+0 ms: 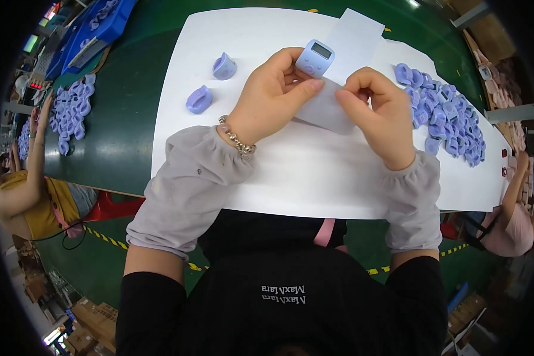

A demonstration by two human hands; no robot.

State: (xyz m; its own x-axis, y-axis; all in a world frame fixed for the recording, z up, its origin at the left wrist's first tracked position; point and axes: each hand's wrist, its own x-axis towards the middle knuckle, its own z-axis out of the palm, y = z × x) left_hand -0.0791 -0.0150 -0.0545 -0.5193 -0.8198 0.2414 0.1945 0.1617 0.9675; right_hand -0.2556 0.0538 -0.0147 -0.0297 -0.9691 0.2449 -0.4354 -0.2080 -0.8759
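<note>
Between the thumb and fingers of my left hand (273, 92) is a lavender finger tally counter (315, 59), its small grey screen and buttons facing up. A pale, thin translucent sheet (357, 41) extends beneath and beyond the counter, and its near end lies between my hands. My right hand (382, 110) is closed in a pinch beside that sheet, thumb against the index finger. What it pinches is too small or too hidden to make out. Left of my left hand, a lavender counter (223, 66) and another lavender counter (199, 99) lie apart on the white table covering (314, 172).
A large pile of lavender counters (445, 115) covers the right side. Another heap (72, 113) lies on the dark green table (124, 113) at left, near a blue bin (98, 41). Co-workers sit on both sides, one in a yellow top (26, 199).
</note>
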